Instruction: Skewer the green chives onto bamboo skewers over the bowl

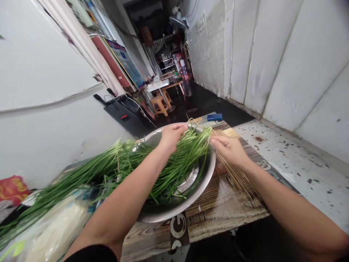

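A wide metal basin (205,187) stands on the table, heaped with long green garlic chives (177,163). Over its far side is my left hand (171,137), closed, its fingertips pressed together just above the chives; what they hold is hidden. At the basin's right rim, my right hand (228,147) pinches the pale cut ends of the chives between thumb and forefinger. Beneath and beside that hand lies a loose bundle of thin bamboo skewers (238,178). A thin tan strand sticks up beyond the left fingertips, too fine to identify.
More long chives (81,174) spread left of the basin, beside a clear plastic bag (60,225) with pale contents. A small blue box (215,117) lies at the far edge of the wood-patterned table (152,240). Farther off are stools (159,105) and a white wall (300,65).
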The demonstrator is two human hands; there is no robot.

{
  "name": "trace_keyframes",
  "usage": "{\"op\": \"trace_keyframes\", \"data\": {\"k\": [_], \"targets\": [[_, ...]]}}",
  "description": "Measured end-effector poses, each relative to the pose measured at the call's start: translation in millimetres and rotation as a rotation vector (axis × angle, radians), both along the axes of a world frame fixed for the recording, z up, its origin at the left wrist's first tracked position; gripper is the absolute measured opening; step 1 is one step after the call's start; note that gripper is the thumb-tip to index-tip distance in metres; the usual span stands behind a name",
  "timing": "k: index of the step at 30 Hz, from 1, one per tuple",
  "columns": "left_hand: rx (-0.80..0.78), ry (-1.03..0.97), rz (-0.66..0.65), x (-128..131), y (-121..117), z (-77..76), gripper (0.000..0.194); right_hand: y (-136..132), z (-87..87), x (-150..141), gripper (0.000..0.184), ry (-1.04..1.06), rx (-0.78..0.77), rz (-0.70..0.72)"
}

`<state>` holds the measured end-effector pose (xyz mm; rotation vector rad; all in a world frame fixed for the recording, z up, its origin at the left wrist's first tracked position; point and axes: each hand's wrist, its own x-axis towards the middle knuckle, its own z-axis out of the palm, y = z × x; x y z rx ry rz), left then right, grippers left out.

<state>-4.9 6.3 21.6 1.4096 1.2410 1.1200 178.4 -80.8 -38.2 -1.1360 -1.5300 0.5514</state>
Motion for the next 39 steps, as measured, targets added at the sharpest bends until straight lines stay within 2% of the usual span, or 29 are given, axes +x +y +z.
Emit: {"op": "trace_keyframes", "data": {"k": [6, 14, 18, 24, 39], "targets": [[-0.116, -0.252, -0.067, 25, -12, 5.5, 0.006, 4, -2.0, 0, 0.026, 0.081, -0.065, 0.035], [-0.164, -0.408, -0.064, 37, -15, 9.8, 0.011, 4, -2.2, 0, 0.027, 0.077, -0.06, 0.022], [-0.18, -0.43, -0.097, 36, -13, 10.3, 0.009, 3, -2.2, 0, 0.027, 0.09, -0.059, 0.042], [-0.21, -0.421, -0.061, 33, -12, 9.1, 0.007, 1, -2.6, -2, 0.027, 0.087, -0.063, 0.065], [-0.244, -0.487, -0.076, 32, -11, 10.2, 0.007, 4, -4.6, -1, 0.026, 0.102, -0.06, 0.054]]}}
